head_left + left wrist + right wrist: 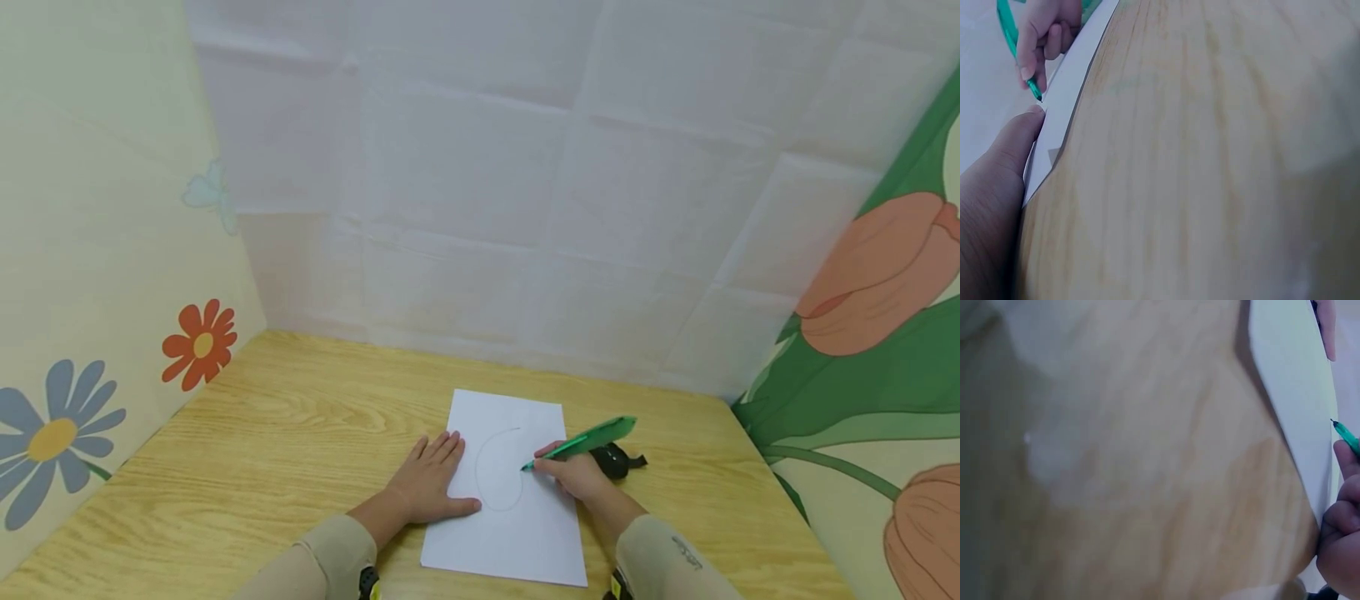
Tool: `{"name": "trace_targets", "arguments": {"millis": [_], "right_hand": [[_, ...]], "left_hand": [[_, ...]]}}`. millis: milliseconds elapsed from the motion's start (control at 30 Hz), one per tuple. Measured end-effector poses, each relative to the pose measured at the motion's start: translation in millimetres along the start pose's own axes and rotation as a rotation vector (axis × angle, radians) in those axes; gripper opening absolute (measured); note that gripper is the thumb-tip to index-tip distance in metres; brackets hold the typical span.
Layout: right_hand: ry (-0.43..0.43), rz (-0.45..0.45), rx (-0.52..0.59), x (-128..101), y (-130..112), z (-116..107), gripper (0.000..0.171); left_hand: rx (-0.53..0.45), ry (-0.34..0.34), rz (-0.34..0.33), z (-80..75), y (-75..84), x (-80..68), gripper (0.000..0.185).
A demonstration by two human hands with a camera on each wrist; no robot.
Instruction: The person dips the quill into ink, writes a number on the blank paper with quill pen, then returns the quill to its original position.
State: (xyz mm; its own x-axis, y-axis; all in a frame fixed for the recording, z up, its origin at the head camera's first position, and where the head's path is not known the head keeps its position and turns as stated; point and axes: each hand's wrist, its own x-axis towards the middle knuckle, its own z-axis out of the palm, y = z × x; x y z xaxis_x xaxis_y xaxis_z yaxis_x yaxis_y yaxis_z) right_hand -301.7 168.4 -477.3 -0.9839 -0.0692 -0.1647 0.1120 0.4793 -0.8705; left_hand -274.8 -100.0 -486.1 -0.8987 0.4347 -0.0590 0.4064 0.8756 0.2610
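A white sheet of paper (525,542) lies on the wooden table, bearing a thin, curved, unclosed line (477,479). My left hand (431,483) rests with fingers spread over the paper's left edge, thumb beside the curve. In my right hand (581,477) I pinch a green pen (551,452) whose upper end is broad and feather-like. Its dark tip is at the right end of the drawn line. The left wrist view shows the pen (1009,28) slanting down close to my left thumb (1019,140). In the right wrist view, only the pen's tip end (1345,434) appears beyond curled fingers.
Just behind my right hand sits a rounded black object (613,460) with a short strap-like end, partly hidden. The wooden table (300,417) meets a creased white sheet (465,167) at the back. Flower-printed panels (112,250) stand at both sides.
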Motion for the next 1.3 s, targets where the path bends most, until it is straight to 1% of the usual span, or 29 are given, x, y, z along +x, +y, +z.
{"name": "trace_targets", "arguments": {"millis": [300, 700, 833, 1233, 1300], "right_hand": [[0.010, 0.019, -0.014, 3.7, -1.9, 2.1, 0.021], [0.022, 0.041, -0.009, 5.7, -4.6, 3.8, 0.024], [0.027, 0.042, 0.002, 8.2, -3.9, 5.3, 0.023], [0.021, 0.033, 0.035, 12.2, -6.2, 7.4, 0.022], [0.018, 0.031, 0.026, 12.5, -6.5, 7.6, 0.022]], "left_hand": [[0.008, 0.004, 0.002, 3.3, -2.4, 2.4, 0.108], [0.011, 0.005, 0.000, 1.1, -0.7, 1.3, 0.107], [0.011, -0.004, -0.008, 1.2, -0.2, 1.1, 0.106], [0.008, 0.016, 0.003, 5.6, -3.0, 3.6, 0.108], [0.002, 0.016, 0.002, 6.7, -3.3, 3.6, 0.108]]}}
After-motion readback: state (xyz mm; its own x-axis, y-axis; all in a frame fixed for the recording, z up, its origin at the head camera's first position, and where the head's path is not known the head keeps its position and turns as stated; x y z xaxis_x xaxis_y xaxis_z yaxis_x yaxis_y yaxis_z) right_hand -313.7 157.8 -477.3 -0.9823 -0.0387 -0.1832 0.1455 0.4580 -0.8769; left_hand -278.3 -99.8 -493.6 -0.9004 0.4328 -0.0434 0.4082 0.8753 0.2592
